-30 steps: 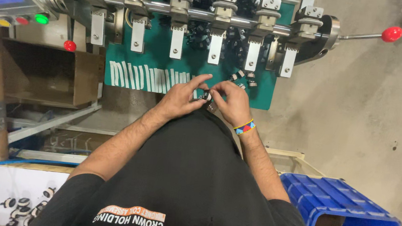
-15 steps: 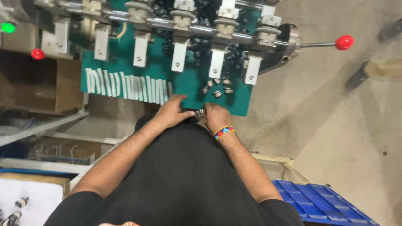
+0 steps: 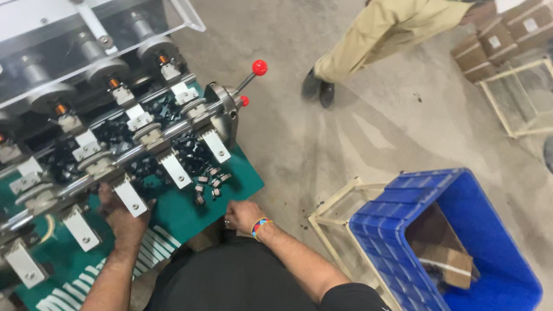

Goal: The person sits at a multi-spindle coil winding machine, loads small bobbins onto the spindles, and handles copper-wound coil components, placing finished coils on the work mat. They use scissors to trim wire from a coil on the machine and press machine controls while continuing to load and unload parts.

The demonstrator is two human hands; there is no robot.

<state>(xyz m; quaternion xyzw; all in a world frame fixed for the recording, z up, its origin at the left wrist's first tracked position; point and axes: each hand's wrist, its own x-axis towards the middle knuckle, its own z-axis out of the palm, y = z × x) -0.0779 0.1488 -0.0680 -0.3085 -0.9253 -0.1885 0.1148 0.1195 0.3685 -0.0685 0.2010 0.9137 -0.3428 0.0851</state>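
Observation:
My left hand reaches up onto the green work plate, its fingers tucked under a metal bar with white hanging plates, so its grip is hidden. My right hand, with a multicoloured wristband, rests as a closed fist at the plate's near edge. Nothing shows in it. Small black and silver parts lie loose on the plate just beyond the right hand. More black parts are heaped under the bar.
A machine with a row of rollers and a red-knobbed lever stands behind the plate. A blue crate holding cardboard sits at my right on a pale frame. Another person's legs stand on the concrete floor, near cardboard boxes.
My hands have parted: the left went further in under the bar, the right drew back to the plate's edge. The view swung right, bringing the floor and another person into view.

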